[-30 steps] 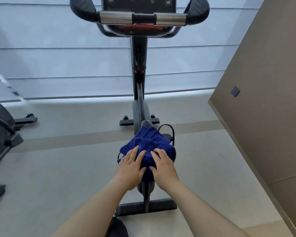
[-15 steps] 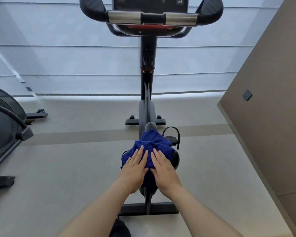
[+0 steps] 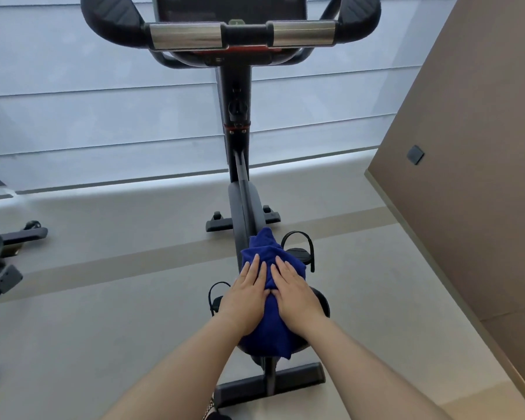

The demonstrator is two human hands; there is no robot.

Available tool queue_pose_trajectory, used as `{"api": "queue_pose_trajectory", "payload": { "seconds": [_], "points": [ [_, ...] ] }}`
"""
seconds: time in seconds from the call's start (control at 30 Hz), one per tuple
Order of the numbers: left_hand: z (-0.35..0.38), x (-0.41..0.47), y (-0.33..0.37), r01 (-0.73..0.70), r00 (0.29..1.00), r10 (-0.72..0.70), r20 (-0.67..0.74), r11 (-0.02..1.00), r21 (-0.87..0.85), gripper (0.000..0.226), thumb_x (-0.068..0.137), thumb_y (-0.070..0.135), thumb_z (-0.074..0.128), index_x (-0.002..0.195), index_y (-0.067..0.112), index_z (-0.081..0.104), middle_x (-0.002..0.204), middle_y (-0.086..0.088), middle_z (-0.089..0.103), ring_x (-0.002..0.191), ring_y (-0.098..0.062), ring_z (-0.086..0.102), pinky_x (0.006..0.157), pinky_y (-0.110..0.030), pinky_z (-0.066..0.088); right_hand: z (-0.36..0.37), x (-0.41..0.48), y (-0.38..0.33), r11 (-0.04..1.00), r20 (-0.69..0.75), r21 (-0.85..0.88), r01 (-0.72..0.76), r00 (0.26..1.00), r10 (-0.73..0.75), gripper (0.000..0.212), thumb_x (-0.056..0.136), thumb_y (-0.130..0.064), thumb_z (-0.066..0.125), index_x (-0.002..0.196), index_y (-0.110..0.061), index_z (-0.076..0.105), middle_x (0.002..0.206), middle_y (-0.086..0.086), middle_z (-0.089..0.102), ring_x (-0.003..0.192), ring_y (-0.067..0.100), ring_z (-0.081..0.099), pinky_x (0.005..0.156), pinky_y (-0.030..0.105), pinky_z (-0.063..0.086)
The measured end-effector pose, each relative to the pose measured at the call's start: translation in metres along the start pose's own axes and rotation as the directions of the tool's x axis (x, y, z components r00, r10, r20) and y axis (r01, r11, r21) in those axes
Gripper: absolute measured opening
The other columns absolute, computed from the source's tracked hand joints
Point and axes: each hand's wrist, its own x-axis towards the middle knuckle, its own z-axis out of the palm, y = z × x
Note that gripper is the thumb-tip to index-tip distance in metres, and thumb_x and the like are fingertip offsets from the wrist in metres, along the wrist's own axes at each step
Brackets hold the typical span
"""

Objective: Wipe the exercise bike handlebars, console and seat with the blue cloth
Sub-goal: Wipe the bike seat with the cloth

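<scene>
Seat step, I judge: my left hand [image 3: 244,298] and right hand [image 3: 296,298], flat and side by side, press blue cloth [image 3: 272,330] onto seat [image 3: 322,301]; next, its bare right rim.

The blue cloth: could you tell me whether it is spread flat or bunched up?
Bunched up: the blue cloth lies in folds over the seat.

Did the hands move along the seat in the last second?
Yes. The left hand and right hand slid forward, toward the handlebars; their fingertips now reach almost level with the right pedal.
</scene>
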Motion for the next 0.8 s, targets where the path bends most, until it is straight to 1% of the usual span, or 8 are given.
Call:
{"api": "queue_pose_trajectory", "payload": {
  "seconds": [0.13, 0.27, 0.4, 0.6, 0.67, 0.7, 0.77, 0.8],
  "points": [
    [-0.008, 0.021, -0.016, -0.025, 0.999, 0.023, -0.03, 0.999, -0.046, 0.055, 0.1, 0.025, 0.03, 0.148, 0.013, 0.005, 0.156, -0.009, -0.015, 0.142, -0.025, -0.016, 0.117, -0.035, 0.0, -0.003, 0.02, -0.004, 0.999, 0.007, 0.005, -0.048, 0.999, 0.048, 0.057, 0.101, -0.022, 0.033, 0.149, -0.016, 0.004, 0.159, 0.0, -0.003, 0.145, 0.014, -0.002, 0.115, 0.027, 0.006],
    [-0.018, 0.042, -0.031, -0.053, 0.997, 0.039, -0.065, 0.972, -0.229, 0.06, 0.099, 0.022, 0.036, 0.148, 0.01, 0.003, 0.157, -0.009, -0.006, 0.144, -0.022, -0.007, 0.115, -0.032, 0.004, -0.004, 0.034, -0.007, 0.996, -0.001, -0.011, -0.091, 0.996, 0.091, 0.058, 0.101, -0.021, 0.033, 0.149, -0.013, 0.0, 0.159, 0.002, -0.005, 0.145, 0.013, -0.003, 0.115, 0.026, 0.005],
    [-0.02, 0.059, -0.041, -0.087, 0.996, 0.09, 0.004, 0.98, -0.178, 0.064, 0.1, 0.024, 0.035, 0.146, 0.013, -0.008, 0.156, -0.004, -0.013, 0.142, -0.019, -0.013, 0.114, -0.029, 0.001, -0.003, 0.043, -0.01, 0.99, -0.018, 0.015, -0.141, 0.99, 0.141, 0.058, 0.101, -0.021, 0.033, 0.149, -0.013, 0.002, 0.159, 0.003, -0.003, 0.145, 0.014, -0.001, 0.115, 0.026, 0.006],
    [-0.021, 0.064, -0.047, -0.101, 0.994, 0.109, 0.017, 0.96, -0.262, 0.063, 0.099, 0.026, 0.035, 0.148, 0.014, -0.003, 0.157, -0.004, -0.009, 0.144, -0.021, -0.008, 0.116, -0.033, 0.01, -0.002, 0.044, -0.016, 0.978, -0.079, 0.051, -0.204, 0.975, 0.208, 0.055, 0.1, -0.021, 0.036, 0.149, -0.015, 0.012, 0.158, 0.002, 0.011, 0.143, 0.019, 0.013, 0.115, 0.031, 0.016],
    [-0.022, 0.062, -0.045, -0.107, 0.994, 0.109, -0.01, 0.955, -0.277, 0.063, 0.098, 0.024, 0.037, 0.148, 0.014, 0.0, 0.157, -0.004, -0.006, 0.144, -0.023, 0.002, 0.115, -0.034, 0.017, -0.003, 0.042, -0.019, 0.974, -0.101, 0.047, -0.219, 0.97, 0.223, 0.054, 0.099, -0.021, 0.037, 0.149, -0.016, 0.015, 0.157, 0.002, 0.016, 0.142, 0.021, 0.018, 0.113, 0.034, 0.021],
    [-0.022, 0.059, -0.044, -0.101, 0.995, 0.1, -0.016, 0.953, -0.284, 0.063, 0.098, 0.024, 0.037, 0.149, 0.015, 0.001, 0.157, -0.004, -0.004, 0.142, -0.025, 0.013, 0.113, -0.035, 0.023, -0.004, 0.041, -0.02, 0.974, -0.109, 0.045, -0.223, 0.968, 0.227, 0.054, 0.099, -0.021, 0.039, 0.148, -0.016, 0.017, 0.156, 0.002, 0.019, 0.141, 0.022, 0.02, 0.112, 0.035, 0.023],
    [-0.021, 0.053, -0.041, -0.075, 0.997, 0.072, -0.021, 0.954, -0.291, 0.061, 0.098, 0.023, 0.036, 0.149, 0.017, 0.002, 0.157, -0.004, -0.004, 0.129, -0.029, 0.036, 0.105, -0.037, 0.035, -0.006, 0.038, -0.022, 0.974, -0.12, 0.053, -0.221, 0.967, 0.226, 0.054, 0.098, -0.02, 0.042, 0.147, -0.016, 0.022, 0.154, 0.003, 0.024, 0.138, 0.023, 0.024, 0.11, 0.036, 0.027],
    [-0.02, 0.049, -0.039, -0.064, 0.998, 0.06, -0.023, 0.955, -0.288, 0.061, 0.098, 0.022, 0.036, 0.149, 0.018, 0.003, 0.157, -0.004, -0.003, 0.123, -0.03, 0.042, 0.102, -0.037, 0.038, -0.007, 0.035, -0.022, 0.974, -0.119, 0.061, -0.218, 0.967, 0.224, 0.053, 0.097, -0.02, 0.043, 0.147, -0.016, 0.024, 0.153, 0.003, 0.026, 0.138, 0.023, 0.025, 0.11, 0.036, 0.027]
  ]
}}
